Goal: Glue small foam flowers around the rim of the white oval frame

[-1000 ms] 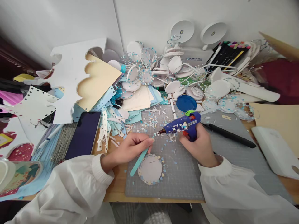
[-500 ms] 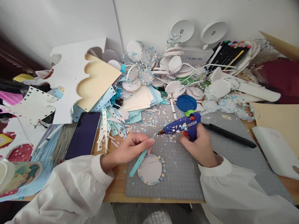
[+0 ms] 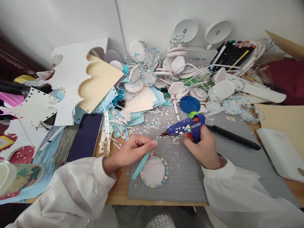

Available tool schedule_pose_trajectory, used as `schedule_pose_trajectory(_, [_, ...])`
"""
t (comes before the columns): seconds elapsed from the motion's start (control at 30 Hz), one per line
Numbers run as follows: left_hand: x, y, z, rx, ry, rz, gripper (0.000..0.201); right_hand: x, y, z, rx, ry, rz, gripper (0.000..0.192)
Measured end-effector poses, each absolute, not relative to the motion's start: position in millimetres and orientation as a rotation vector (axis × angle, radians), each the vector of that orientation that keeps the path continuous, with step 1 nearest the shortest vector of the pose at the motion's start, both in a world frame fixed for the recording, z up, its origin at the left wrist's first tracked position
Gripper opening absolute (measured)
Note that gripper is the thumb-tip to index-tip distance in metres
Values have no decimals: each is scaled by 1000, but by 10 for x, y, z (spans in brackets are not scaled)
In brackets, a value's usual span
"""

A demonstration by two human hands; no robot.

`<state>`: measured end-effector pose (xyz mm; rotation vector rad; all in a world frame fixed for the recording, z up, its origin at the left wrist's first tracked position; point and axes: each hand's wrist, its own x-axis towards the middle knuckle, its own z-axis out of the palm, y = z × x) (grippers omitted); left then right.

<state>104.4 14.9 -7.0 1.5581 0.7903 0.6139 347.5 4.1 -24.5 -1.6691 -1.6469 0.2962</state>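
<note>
My left hand (image 3: 139,148) is closed in a pinch around slim teal tweezers (image 3: 142,166), whose wide end points down toward me. Their thin tip sits at the nozzle of a blue hot glue gun (image 3: 182,126); whatever small piece is at the tip is too tiny to make out. Wrapped round the glue gun's handle is my right hand (image 3: 204,147), with stray paper stars stuck on the gun's body. Below my left hand a white foam disc (image 3: 154,172) lies flat on the grey cutting mat (image 3: 187,186), its rim edged with small blue and cream stars.
Loose paper stars (image 3: 156,122) are scattered on the mat. A black pen-like tool (image 3: 235,137) lies to the right, near a white box-shaped device (image 3: 280,153). At left are a phone (image 3: 85,136) and paper strips (image 3: 106,126). Behind, star-trimmed discs (image 3: 148,77) are heaped beside a blue lid (image 3: 189,104).
Almost nothing differs. Both hands, the tweezers and the glue gun keep their places, with only a very slight shift of the view.
</note>
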Motion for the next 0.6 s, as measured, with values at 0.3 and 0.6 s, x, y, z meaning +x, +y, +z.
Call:
schedule_pose_trajectory(0.3, [1045, 146, -40, 1539, 799, 608, 46, 3484, 29, -278, -1674, -1671, 135, 29])
schedule_pose_trajectory(0.6, [1041, 129, -49, 1398, 833, 639, 42, 3817, 5, -276, -1750, -1580, -125, 40])
